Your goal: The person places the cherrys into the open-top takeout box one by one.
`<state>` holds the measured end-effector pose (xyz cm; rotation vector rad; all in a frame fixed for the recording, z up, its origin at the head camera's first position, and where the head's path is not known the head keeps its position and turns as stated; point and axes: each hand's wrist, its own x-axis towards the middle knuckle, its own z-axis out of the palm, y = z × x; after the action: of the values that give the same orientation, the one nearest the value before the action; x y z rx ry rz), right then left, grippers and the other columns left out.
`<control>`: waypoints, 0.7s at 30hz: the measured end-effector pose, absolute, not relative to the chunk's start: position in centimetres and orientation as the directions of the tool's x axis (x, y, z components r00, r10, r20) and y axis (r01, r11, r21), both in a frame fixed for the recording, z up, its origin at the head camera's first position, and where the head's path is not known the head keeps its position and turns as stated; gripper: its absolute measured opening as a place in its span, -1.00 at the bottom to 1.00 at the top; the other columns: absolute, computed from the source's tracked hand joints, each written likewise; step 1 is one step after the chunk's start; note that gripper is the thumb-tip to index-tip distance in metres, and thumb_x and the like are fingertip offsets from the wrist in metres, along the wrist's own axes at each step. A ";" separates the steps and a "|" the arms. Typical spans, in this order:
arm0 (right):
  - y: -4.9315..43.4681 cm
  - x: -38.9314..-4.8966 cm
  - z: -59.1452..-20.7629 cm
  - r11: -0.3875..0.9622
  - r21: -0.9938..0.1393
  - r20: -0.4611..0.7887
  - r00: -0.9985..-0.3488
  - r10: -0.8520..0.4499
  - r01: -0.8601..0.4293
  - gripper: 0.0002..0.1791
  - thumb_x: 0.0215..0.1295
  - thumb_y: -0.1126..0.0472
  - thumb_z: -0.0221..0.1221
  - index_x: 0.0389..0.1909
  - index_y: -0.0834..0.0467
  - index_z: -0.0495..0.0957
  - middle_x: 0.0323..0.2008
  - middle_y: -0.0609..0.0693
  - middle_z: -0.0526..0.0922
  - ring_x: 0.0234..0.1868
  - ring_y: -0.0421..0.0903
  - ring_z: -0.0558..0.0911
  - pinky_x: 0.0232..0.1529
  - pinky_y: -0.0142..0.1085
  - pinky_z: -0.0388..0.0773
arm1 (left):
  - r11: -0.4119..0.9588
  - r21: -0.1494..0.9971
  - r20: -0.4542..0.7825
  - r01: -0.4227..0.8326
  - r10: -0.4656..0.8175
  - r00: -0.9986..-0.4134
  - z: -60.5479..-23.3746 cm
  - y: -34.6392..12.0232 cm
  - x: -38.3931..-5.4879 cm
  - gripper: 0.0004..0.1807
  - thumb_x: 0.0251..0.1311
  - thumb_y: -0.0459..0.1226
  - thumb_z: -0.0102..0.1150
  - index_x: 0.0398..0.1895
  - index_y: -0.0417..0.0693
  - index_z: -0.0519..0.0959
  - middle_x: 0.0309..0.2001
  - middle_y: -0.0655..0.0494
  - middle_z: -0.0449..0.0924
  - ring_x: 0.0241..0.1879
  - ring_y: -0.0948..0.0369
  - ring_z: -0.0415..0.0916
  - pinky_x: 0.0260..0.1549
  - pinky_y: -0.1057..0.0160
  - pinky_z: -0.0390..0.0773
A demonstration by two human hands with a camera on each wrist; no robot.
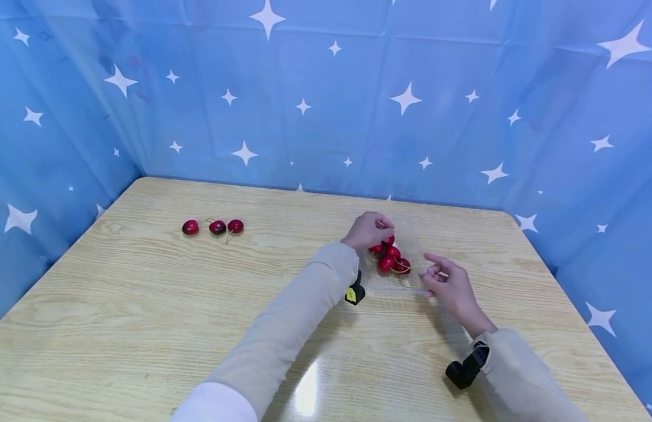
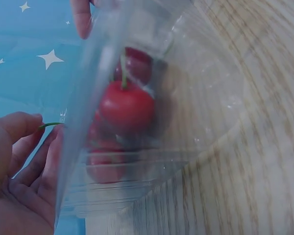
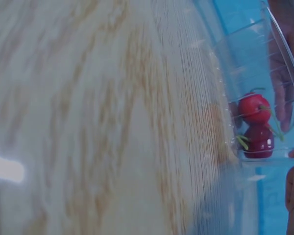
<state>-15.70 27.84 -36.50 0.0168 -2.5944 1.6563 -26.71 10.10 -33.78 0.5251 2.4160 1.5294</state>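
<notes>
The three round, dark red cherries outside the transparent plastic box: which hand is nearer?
Left. The left hand is right of these cherries, at the left of the box; the right hand is farther right, at its right edge.

Clear container [image 1: 410, 234]: far-left corner hidden behind left hand [image 1: 367, 230]. Cherries [image 1: 386, 264] inside container overlap, number not tellable; in left wrist view, blurred through its wall. Yellow label [image 1: 350, 295], just left of container, too small to read. Right sleeve [image 1: 526, 375], right of container and nearer wearer, cut off by bottom edge. Right wrist view crops container.
</notes>
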 end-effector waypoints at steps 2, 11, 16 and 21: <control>27.8 -15.7 -36.5 0.422 -0.906 0.060 -0.998 0.026 -0.043 -0.49 0.16 0.47 0.03 0.17 0.44 0.20 -0.44 0.06 0.35 -0.54 -0.26 0.52 -0.57 -0.39 0.52 | 0.402 0.898 -0.010 0.176 0.420 -0.907 -33.7 10.0 -26.7 -0.87 0.15 -0.26 0.09 -0.29 -0.09 0.58 -0.30 0.13 0.55 -0.34 0.27 0.47 -0.36 0.38 0.44; 27.6 -15.7 -36.5 0.416 -0.908 0.063 -0.997 0.033 -0.044 -0.49 0.14 0.48 0.03 0.16 0.44 0.21 -0.45 0.06 0.35 -0.57 -0.27 0.50 -0.57 -0.36 0.52 | 0.381 0.904 0.022 0.194 0.413 -0.910 -33.9 9.7 -26.9 -0.84 0.16 -0.24 0.08 -0.24 -0.07 0.59 -0.31 0.17 0.54 -0.37 0.29 0.45 -0.36 0.40 0.44; 27.6 -15.7 -36.5 0.404 -0.914 0.064 -0.997 0.037 -0.044 -0.49 0.15 0.48 0.03 0.16 0.44 0.21 -0.46 0.03 0.34 -0.56 -0.27 0.50 -0.57 -0.38 0.52 | 0.338 0.916 0.060 0.215 0.414 -0.908 -34.1 9.7 -27.0 -0.81 0.17 -0.21 0.08 -0.20 -0.08 0.56 -0.29 0.17 0.54 -0.33 0.29 0.46 -0.35 0.40 0.45; 27.6 -15.7 -36.5 0.408 -0.912 0.058 -0.998 0.039 -0.037 -0.48 0.15 0.47 0.03 0.17 0.43 0.20 -0.45 0.04 0.34 -0.57 -0.27 0.50 -0.57 -0.40 0.51 | 0.298 0.918 0.114 0.260 0.431 -0.895 -34.2 9.5 -27.0 -0.76 0.16 -0.20 0.09 -0.15 -0.13 0.54 -0.25 0.14 0.54 -0.28 0.29 0.47 -0.35 0.43 0.45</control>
<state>-15.75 27.58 -36.45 -0.0015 -2.5771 1.6718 -27.05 9.54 -34.23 0.6460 2.4024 1.6523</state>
